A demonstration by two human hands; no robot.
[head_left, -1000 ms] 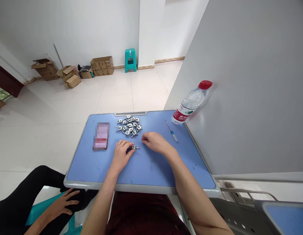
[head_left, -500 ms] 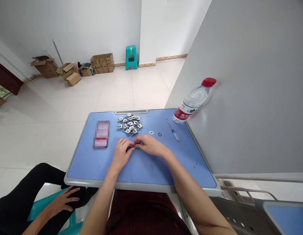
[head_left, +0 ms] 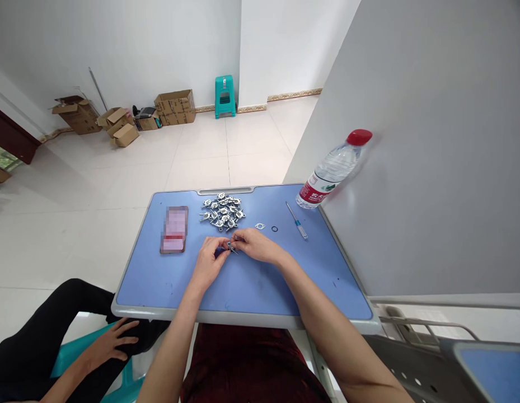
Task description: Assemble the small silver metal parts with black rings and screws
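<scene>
Over the middle of the blue table, my left hand pinches a small metal part between thumb and fingers. My right hand is closed on the same part from the other side, its fingertips at the top. Just beyond my hands lies a pile of similar metal parts. Right of the pile are a flat metal gasket plate and a dark rubber ring. Fingers hide much of the held part.
A screwdriver lies at the right, near an upright water bottle by the grey partition. A phone rests at the left. Another person's hand lies on their knee beside the table. Cardboard boxes and a stool stand by the wall.
My right fingers have shifted slightly at the metal part, and more of it shows between my hands. The view has tilted a little; the things on the table stay put.
</scene>
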